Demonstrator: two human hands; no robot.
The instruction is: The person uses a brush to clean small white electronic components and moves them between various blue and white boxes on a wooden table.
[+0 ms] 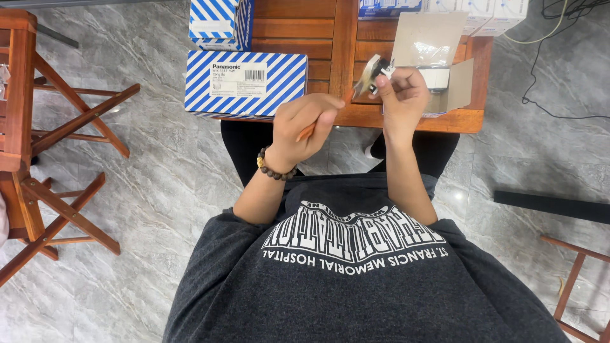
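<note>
Left hand (305, 127): closed in a fist round an orange-handled screwdriver (309, 129). The handle runs out of the fist low on the thumb side; the shaft rises up and to the right toward the part in the other hand. A brown bead bracelet (274, 170) sits on this wrist.

Right hand (401, 95): closed, gripping a small black-and-white electrical part (375, 71) between fingers and thumb. The part is raised off the table, just above its near edge, and the screwdriver tip meets it or lies just beside it; contact cannot be told, as the part is blurred.

Just behind the right hand: an open cardboard carton (438, 44), flaps up, with a clear plastic bag inside. It stands on the right part of a wooden slatted table (330, 44).

Left part of the table: a blue-and-white striped box (246, 84), overhanging the near edge, with a second striped box (219, 24) behind it. Along the far edge, upper right, a row of white boxes (489, 13).

Person: seated, dark grey printed shirt, dark trousers, knees under the table.

Surroundings: grey marble-pattern floor (159, 190). Wooden folding furniture (38, 140) at the left. Black cables (559, 70) on the floor at the upper right. A dark bar (551, 206) lies on the floor at the right, with another wooden frame (575, 279) below it.
</note>
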